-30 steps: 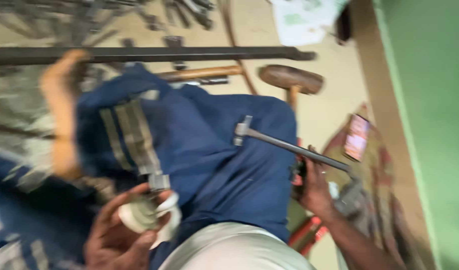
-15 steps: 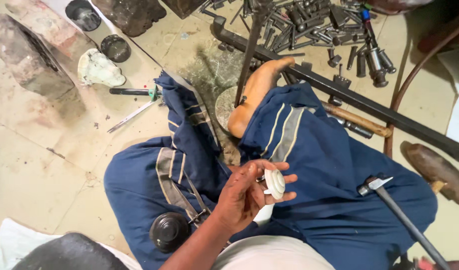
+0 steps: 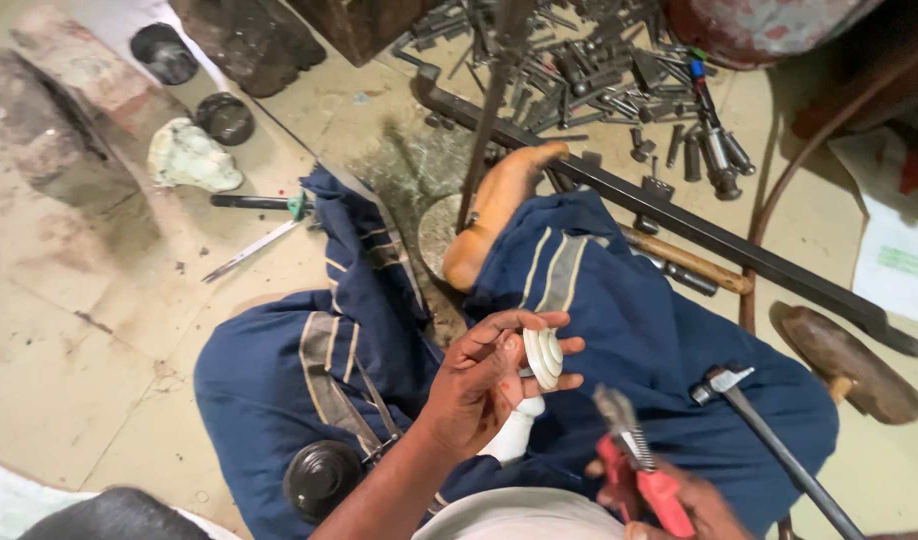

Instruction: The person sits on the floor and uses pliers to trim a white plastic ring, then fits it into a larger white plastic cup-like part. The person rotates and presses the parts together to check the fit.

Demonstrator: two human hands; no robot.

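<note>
Pliers have risen in my right hand (gripping them), jaws pointing up-left toward the disc my left hand pinches.

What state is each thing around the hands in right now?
left hand: closed on the white ribbed part, held upright over the lap
right hand: gripping red-handled pliers, jaws pointing up
hammer: lying across the right leg, unheld
black round cap: resting by the left thigh
</note>
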